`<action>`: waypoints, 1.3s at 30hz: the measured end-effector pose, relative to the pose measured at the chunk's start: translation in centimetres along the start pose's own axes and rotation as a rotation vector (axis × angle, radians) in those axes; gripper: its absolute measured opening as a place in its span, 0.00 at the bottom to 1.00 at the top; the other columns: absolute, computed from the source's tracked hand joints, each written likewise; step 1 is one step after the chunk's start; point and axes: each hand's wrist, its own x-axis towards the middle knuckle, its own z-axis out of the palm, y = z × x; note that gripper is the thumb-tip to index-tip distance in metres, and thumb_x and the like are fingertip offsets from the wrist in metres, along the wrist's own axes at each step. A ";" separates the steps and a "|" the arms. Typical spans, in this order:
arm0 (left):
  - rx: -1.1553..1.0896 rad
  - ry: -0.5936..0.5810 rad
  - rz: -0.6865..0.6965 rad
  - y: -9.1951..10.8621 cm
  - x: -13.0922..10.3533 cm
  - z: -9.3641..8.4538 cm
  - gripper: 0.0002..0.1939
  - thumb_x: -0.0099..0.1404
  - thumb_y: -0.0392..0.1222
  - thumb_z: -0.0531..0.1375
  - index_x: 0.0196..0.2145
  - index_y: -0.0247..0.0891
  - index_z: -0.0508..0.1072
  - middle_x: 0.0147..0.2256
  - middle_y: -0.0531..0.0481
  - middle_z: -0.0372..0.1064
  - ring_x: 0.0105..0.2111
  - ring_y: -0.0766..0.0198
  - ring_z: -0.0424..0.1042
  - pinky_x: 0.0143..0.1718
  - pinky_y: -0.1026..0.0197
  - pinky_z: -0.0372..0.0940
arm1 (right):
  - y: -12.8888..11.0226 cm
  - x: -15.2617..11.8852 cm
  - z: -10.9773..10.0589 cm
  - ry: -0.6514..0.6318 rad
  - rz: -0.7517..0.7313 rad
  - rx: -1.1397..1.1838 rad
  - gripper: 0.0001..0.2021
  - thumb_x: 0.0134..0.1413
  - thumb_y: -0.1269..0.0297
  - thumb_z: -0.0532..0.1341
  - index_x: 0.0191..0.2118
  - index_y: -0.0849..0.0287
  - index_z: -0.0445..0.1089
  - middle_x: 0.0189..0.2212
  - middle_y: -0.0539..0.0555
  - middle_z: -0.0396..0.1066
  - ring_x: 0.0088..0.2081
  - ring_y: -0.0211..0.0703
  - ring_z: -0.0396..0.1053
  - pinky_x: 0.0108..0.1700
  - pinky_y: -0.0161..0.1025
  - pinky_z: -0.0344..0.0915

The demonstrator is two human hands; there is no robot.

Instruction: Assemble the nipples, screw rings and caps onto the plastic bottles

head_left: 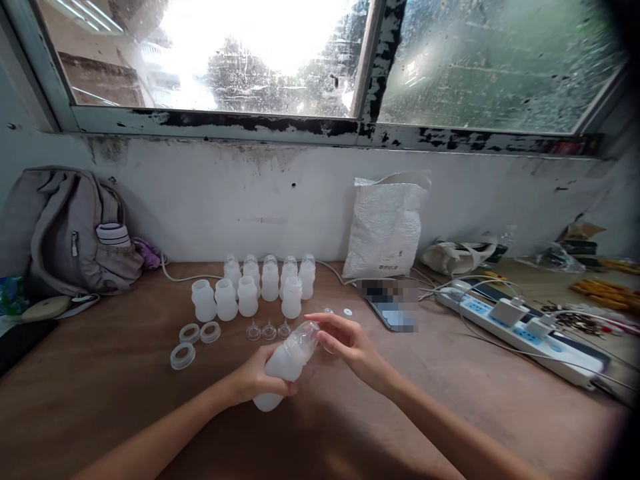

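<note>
My left hand is wrapped round the body of a frosted white baby bottle, which tilts up to the right above the table. At its upper end sits a clear dome cap. My right hand has thumb and fingertips closed on that cap. Behind them stand several capped baby bottles and, at the front left of the group, open bottles without caps. Three clear nipples lie just beyond the held bottle. To the left are three translucent collar rings.
A phone and a white padded mailer are at the back right. A power strip with plugs and loose cables runs along the right. A grey backpack leans at the left. A small white disc lies near the phone.
</note>
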 end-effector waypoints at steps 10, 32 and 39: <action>-0.469 -0.265 -0.212 0.2 -1.3 0.8 0.20 0.49 0.44 0.58 0.40 0.33 0.64 0.23 0.51 0.65 0.19 0.65 0.66 0.17 0.65 0.62 | -0.8 0.1 -0.2 -0.127 0.164 0.249 0.21 0.49 0.57 0.60 0.50 0.56 0.62 0.44 0.56 0.64 0.43 0.43 0.64 0.40 0.38 0.64; -0.305 -0.061 -0.286 -0.1 -1.2 2.9 0.17 0.49 0.43 0.62 0.35 0.35 0.62 0.22 0.52 0.65 0.19 0.67 0.65 0.17 0.65 0.63 | -0.7 0.3 -0.5 -0.107 0.316 0.317 0.20 0.44 0.57 0.63 0.45 0.58 0.66 0.42 0.56 0.67 0.38 0.40 0.65 0.35 0.33 0.63; -0.189 0.055 -0.248 0.0 -1.2 3.7 0.18 0.48 0.43 0.63 0.35 0.35 0.63 0.23 0.53 0.65 0.19 0.68 0.65 0.17 0.67 0.61 | 0.3 0.5 -0.2 0.040 0.379 0.192 0.18 0.41 0.55 0.64 0.35 0.64 0.71 0.28 0.53 0.68 0.30 0.37 0.65 0.28 0.30 0.63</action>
